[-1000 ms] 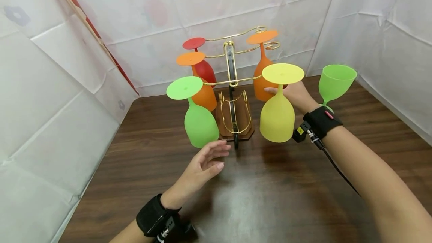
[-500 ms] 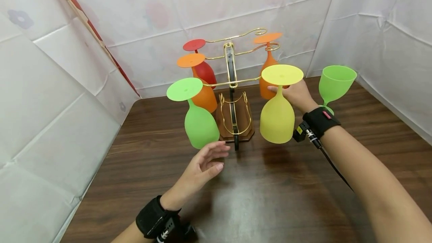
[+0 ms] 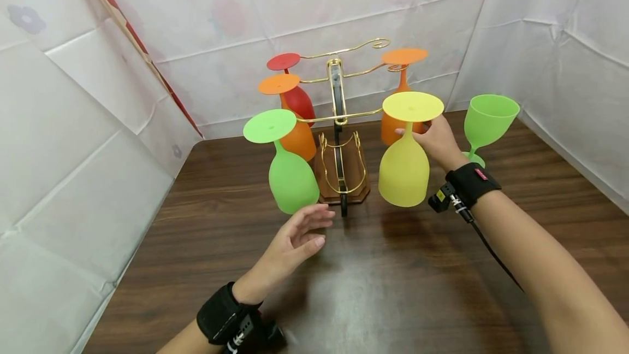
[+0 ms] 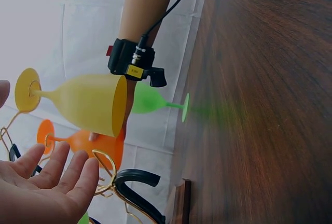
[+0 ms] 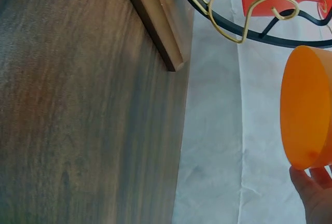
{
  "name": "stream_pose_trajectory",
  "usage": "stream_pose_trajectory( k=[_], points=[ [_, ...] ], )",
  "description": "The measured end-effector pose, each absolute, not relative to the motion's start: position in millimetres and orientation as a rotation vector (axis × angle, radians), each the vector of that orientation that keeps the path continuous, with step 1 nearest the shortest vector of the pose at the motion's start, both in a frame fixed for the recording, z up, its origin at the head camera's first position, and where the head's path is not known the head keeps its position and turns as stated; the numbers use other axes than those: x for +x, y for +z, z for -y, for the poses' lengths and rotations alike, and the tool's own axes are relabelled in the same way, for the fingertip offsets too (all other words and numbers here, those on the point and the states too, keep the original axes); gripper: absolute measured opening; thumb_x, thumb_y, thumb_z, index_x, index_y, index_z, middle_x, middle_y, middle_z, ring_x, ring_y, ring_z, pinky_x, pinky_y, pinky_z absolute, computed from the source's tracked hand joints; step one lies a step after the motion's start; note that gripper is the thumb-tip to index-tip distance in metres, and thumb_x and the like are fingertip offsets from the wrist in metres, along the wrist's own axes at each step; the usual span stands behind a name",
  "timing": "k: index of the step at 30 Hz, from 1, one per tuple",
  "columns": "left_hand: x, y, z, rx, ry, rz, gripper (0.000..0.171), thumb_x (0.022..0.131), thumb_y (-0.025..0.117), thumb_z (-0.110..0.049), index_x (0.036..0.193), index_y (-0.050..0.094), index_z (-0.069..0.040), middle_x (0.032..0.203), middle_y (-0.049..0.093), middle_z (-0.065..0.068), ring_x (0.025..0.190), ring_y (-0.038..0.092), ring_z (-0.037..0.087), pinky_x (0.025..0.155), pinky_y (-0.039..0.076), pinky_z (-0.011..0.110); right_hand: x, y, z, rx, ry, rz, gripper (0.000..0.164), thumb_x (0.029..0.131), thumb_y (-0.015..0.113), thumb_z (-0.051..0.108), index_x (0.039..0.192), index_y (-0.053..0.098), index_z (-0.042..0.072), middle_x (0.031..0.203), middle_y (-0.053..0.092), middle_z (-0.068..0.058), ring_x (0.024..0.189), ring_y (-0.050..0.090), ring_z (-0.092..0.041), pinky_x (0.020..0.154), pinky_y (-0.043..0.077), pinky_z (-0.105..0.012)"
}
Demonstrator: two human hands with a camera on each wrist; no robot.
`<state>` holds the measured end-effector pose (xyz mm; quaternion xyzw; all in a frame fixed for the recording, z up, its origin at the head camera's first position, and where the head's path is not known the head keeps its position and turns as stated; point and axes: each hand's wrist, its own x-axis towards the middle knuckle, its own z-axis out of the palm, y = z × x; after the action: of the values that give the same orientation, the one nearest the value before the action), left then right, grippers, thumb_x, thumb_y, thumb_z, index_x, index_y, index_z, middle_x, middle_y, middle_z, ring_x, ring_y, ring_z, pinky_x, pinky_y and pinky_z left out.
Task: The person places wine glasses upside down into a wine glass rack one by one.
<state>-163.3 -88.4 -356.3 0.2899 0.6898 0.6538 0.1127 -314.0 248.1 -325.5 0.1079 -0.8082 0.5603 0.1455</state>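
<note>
My right hand (image 3: pixel 439 140) grips the bowl of an orange plastic goblet (image 3: pixel 391 125), which is upside down. Its foot overlaps the curled end of the rack's middle right rail; in the right wrist view, fingertips press the orange bowl (image 5: pixel 307 110) near its rim. A yellow goblet (image 3: pixel 404 175) hangs inverted in front, partly covering that hand. My left hand (image 3: pixel 295 245) is held with fingers extended, holding nothing, just below an inverted green goblet (image 3: pixel 294 182) on the rack's left side. The gold wire rack (image 3: pixel 338 94) stands between the hands.
Behind the hanging green goblet, another orange goblet (image 3: pixel 298 140) and a red goblet (image 3: pixel 298 104) hang on the left rails. A green goblet (image 3: pixel 488 123) stands upright at the right, beyond my right wrist. The rack's wooden base (image 3: pixel 361 195) rests on the dark table (image 3: pixel 206 234).
My right hand has shifted the orange goblet to the right, its foot moving outward along the rail to the curled end. The left hand stays about where it was.
</note>
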Motion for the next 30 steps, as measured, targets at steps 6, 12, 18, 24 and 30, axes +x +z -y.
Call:
stream_pose_trajectory(
  k=[6, 12, 18, 24, 30],
  points=[
    [-163, -355, 88, 0.837, 1.917, -2.021, 0.049, 0.094, 0.057, -0.014, 0.139, 0.039, -0.006, 0.137, 0.046, 0.018, 0.125, 0.044, 0.03, 0.099, 0.041, 0.03, -314, -331, -247, 0.364, 1.683, 2.326, 0.069, 0.082, 0.074, 0.014, 0.14, 0.036, 0.008, 0.136, 0.045, -0.013, 0.123, 0.046, -0.027, 0.103, 0.04, -0.043],
    [-163, -356, 87, 0.841, 1.925, -2.006, 0.049, 0.094, 0.057, -0.014, 0.139, 0.039, -0.006, 0.137, 0.045, 0.02, 0.125, 0.044, 0.03, 0.098, 0.042, 0.029, -314, -336, -246, 0.415, 1.745, 2.303, 0.069, 0.083, 0.073, 0.015, 0.141, 0.034, 0.01, 0.138, 0.043, -0.011, 0.125, 0.044, -0.024, 0.105, 0.036, -0.043],
    [-163, -357, 85, 0.844, 1.935, -1.987, 0.048, 0.094, 0.057, -0.016, 0.138, 0.04, -0.008, 0.137, 0.044, 0.022, 0.125, 0.044, 0.029, 0.098, 0.042, 0.029, -313, -334, -247, 0.395, 1.746, 2.328, 0.071, 0.082, 0.073, 0.015, 0.141, 0.034, 0.009, 0.139, 0.042, -0.012, 0.127, 0.042, -0.026, 0.106, 0.035, -0.045],
    [-165, -356, 83, 0.874, 1.938, -1.975, 0.049, 0.094, 0.057, -0.016, 0.139, 0.039, -0.005, 0.136, 0.045, 0.022, 0.125, 0.045, 0.029, 0.098, 0.042, 0.028, -310, -335, -254, 0.348, 1.738, 2.347, 0.072, 0.083, 0.073, 0.015, 0.143, 0.032, 0.012, 0.143, 0.038, -0.013, 0.132, 0.038, -0.027, 0.108, 0.032, -0.043],
    [-166, -355, 81, 0.868, 1.927, -1.968, 0.048, 0.094, 0.056, -0.013, 0.139, 0.039, -0.008, 0.137, 0.044, 0.021, 0.125, 0.044, 0.027, 0.099, 0.042, 0.029, -303, -340, -269, 0.29, 1.699, 2.34, 0.077, 0.085, 0.07, 0.015, 0.147, 0.025, 0.011, 0.147, 0.032, -0.017, 0.138, 0.029, -0.029, 0.112, 0.025, -0.041]
  ],
)
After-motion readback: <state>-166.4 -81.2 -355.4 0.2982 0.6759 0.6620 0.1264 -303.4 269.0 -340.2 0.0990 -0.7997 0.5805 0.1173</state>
